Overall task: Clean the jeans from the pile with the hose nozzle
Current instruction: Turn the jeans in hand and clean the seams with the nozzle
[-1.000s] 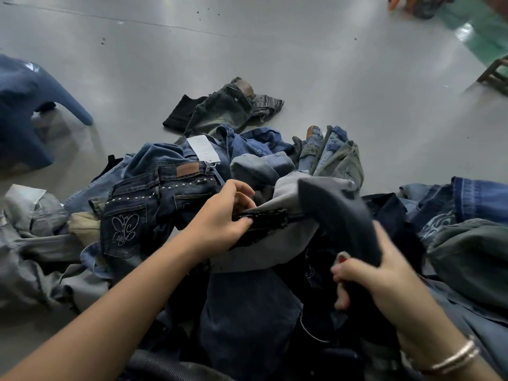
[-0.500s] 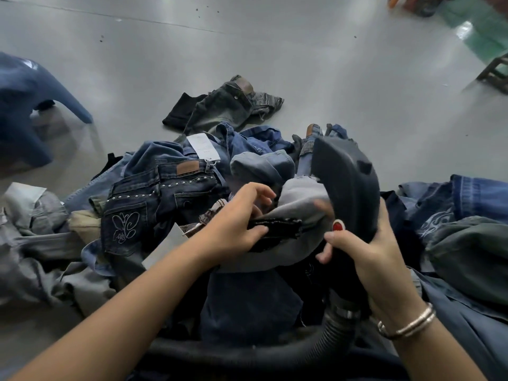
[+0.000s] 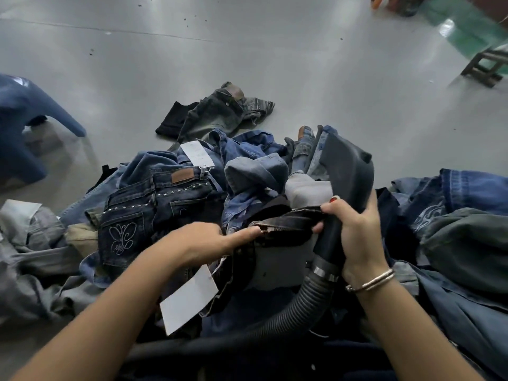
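Gripping the dark nozzle at centre right of the frame, the right hand curls round its neck just above the ribbed hose. The left hand pinches the zip edge of the grey jeans, held taut between both hands over the pile. A white tag hangs below the left wrist.

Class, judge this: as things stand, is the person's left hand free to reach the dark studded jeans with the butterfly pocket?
Probably not right away. The left hand is pinching the zipper edge of the grey jeans that both hands hold. The studded jeans lie uncovered on top of the pile just beside it, so once it lets go the way looks open.
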